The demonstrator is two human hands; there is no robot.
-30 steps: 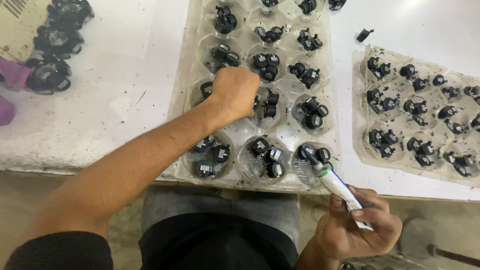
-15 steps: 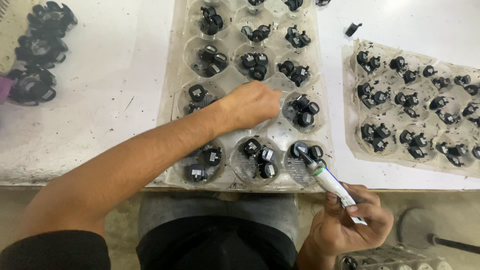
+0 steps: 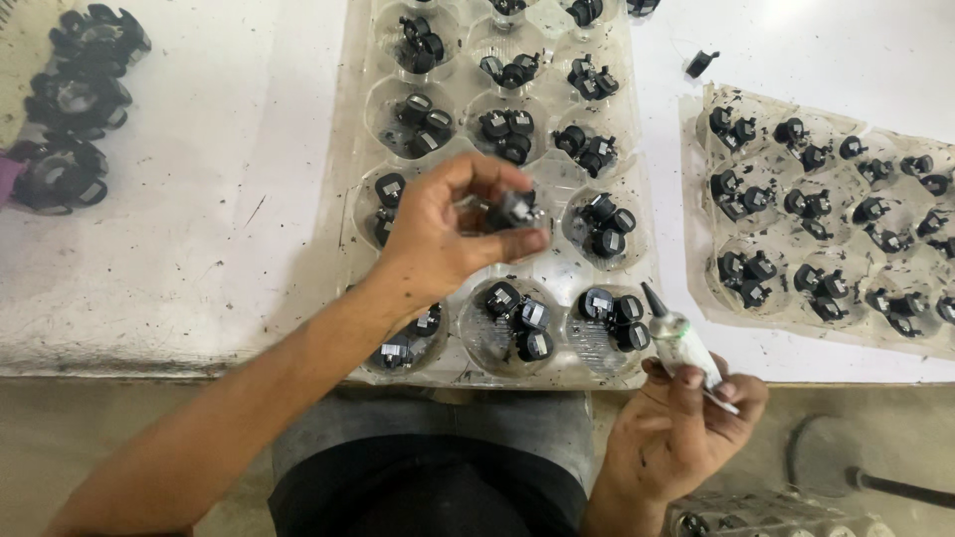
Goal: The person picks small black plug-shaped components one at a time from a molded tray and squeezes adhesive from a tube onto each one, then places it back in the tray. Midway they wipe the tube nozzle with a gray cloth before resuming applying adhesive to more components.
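My left hand (image 3: 448, 234) is raised over a clear plastic cup tray (image 3: 348, 189) and pinches one small black part (image 3: 515, 210) between thumb and fingers. The tray's cups hold several of the same small black parts (image 3: 517, 318). My right hand (image 3: 681, 428) is below the tray's near right corner, off the table edge, gripping a small white tube with a dark pointed nozzle (image 3: 676, 333). The nozzle points up toward the tray's near right cup.
A second clear tray (image 3: 696, 288) with several black parts lies at the right. One loose black piece (image 3: 701, 63) lies between the trays. Larger black ring-shaped parts (image 3: 75, 109) are piled at the far left on the stained white table (image 3: 199, 249).
My left hand has lifted a black part out of a middle cup and turned palm-up with it. My right hand with the tube has stayed near the table edge.
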